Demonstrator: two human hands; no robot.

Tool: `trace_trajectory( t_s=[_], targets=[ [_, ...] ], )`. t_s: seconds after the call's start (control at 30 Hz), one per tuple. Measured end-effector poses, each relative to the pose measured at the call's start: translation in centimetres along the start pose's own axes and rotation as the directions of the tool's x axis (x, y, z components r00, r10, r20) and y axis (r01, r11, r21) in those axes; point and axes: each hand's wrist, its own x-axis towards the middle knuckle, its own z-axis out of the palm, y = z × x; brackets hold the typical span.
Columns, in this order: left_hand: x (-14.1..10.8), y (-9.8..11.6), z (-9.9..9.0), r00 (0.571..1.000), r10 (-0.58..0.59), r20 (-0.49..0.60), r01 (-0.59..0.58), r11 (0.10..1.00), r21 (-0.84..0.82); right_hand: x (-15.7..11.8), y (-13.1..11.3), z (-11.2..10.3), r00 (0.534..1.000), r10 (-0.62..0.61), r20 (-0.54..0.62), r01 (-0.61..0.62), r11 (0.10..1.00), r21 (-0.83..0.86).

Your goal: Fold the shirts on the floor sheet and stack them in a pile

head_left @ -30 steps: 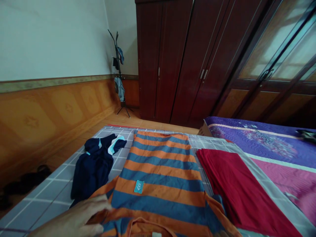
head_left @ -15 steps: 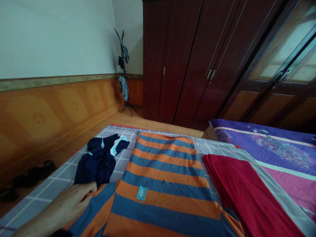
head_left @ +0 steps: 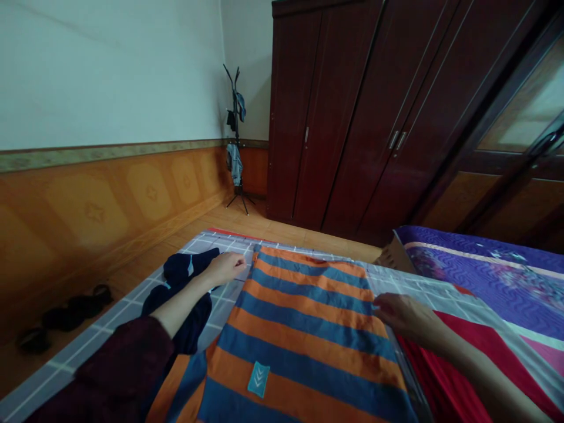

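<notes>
Okay, seemingly positioning: left hand [head_left: 224,269], right hand [head_left: 400,314] flank striped shirt [head_left: 308,332], both curled, grip unclear; next probably needs edges pinched.

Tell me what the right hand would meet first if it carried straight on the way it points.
Most likely the side edge of the orange-and-blue striped shirt. The right hand points at it and may already touch it; depth there is unclear.

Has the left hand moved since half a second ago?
Yes. The left hand has moved forward, toward the wardrobe: from the sleeve of the striped shirt to near its far end.
</notes>
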Motion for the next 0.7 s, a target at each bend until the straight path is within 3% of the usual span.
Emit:
trace_trajectory(
  t_s=[0.1, 0.23, 0.43, 0.7],
  targets=[
    [6.0, -0.3, 3.4, 0.991, -0.089, -0.095, 0.085, 0.995, -0.052, 5.7, 2.0, 0.4, 0.991, 0.095, 0.095, -0.106, 0.988, 0.115],
    [10.0, -1.3, 7.4, 0.961, -0.226, -0.162, 0.206, 0.970, -0.132, 9.7, 6.0, 2.8, 0.974, 0.206, 0.095, -0.221, 0.954, 0.203],
    [11.3, -3.2, 10.2, 0.909, -0.344, -0.237, 0.295, 0.930, -0.220, 12.7, 10.3, 6.5, 0.920, 0.354, 0.170, -0.393, 0.837, 0.380],
    [12.7, -6.3, 10.6, 0.876, -0.398, -0.274, 0.219, 0.832, -0.510, 12.9, 11.1, 8.1, 0.881, 0.455, 0.132, -0.464, 0.770, 0.439]
  ],
)
